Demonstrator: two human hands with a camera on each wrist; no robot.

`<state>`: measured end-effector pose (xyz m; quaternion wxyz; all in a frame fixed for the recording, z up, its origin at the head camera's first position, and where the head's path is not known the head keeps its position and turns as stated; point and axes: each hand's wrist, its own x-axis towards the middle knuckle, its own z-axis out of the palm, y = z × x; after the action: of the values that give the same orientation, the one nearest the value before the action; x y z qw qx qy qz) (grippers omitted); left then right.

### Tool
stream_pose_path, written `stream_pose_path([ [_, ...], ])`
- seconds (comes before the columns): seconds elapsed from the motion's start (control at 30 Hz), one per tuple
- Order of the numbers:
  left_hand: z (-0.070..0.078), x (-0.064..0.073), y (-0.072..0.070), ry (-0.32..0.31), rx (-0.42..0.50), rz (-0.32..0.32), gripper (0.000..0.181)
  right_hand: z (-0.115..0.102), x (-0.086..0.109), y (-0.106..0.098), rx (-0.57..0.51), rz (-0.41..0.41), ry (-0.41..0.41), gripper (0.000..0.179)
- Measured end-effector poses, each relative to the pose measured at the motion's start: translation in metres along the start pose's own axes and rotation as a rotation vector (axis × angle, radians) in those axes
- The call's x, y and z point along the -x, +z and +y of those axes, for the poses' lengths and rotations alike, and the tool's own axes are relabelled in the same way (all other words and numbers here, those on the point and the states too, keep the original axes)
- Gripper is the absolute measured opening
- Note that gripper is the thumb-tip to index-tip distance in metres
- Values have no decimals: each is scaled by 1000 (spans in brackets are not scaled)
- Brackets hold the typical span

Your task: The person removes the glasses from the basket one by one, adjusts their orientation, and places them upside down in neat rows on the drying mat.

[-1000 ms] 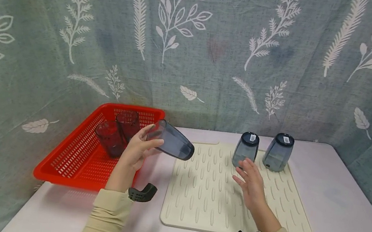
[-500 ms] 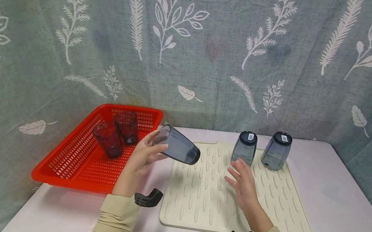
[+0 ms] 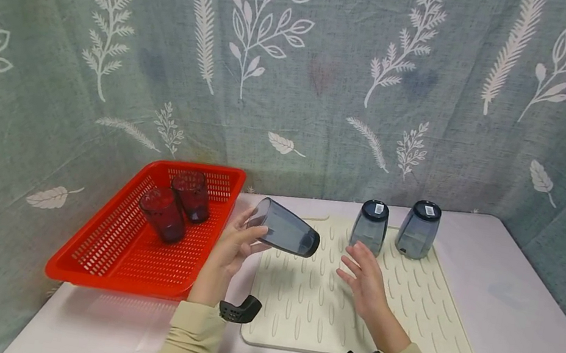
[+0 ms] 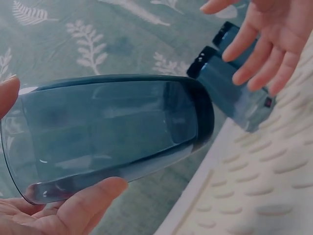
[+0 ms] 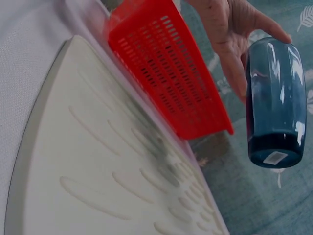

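My left hand [image 3: 236, 247] grips a blue-grey drinking glass [image 3: 285, 230] near its rim. The glass is tilted almost onto its side, its thick dark base pointing right over the left part of a cream drying mat [image 3: 287, 325]. In the right wrist view a white label shows on the base of the held glass [image 5: 276, 103]. My right hand [image 3: 367, 282] hovers above the mat with fingers spread and nothing in them. Behind its fingertips, a blue-grey glass [image 3: 370, 230] stands upside down on the mat, and a second upturned glass [image 3: 417, 232] stands to its right.
At the left is a red plastic basket [image 3: 94, 277], its near side reaching close to my left forearm. Two dark red glasses [image 3: 163, 216] lean inside it. A patterned grey-green curtain [image 3: 300, 68] hangs behind the white table [image 3: 518, 337].
My left hand has carried the glass rightward, away from the basket and over the mat. My right hand has shifted slightly left, still spread. The upturned glasses and the red ones stay put.
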<state>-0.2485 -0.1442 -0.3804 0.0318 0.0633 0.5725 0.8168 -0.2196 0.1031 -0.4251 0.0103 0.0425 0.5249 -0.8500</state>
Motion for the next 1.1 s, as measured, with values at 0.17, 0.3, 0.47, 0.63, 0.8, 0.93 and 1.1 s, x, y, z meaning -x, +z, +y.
stream_pose_path([
  [0.17,-2,0,9,-78,94,49,67,2,0,2,-17,-6,7,60],
  [0.3,-5,1,15,-104,133,47,64,3,0,4,-19,-11,7,60],
  [0.47,-12,-1,19,-103,158,31,65,3,-2,8,-44,-19,9,61],
  [0.63,-16,-2,22,-109,178,21,63,3,-3,12,-39,-4,12,59],
  [0.8,-18,-2,26,-122,184,1,64,4,-3,16,-38,10,18,57],
  [0.93,-21,-2,28,-130,192,-5,65,5,-3,19,-40,-5,15,61],
  [1.1,-24,-3,29,-129,192,-17,67,5,-3,23,-27,-8,9,60],
])
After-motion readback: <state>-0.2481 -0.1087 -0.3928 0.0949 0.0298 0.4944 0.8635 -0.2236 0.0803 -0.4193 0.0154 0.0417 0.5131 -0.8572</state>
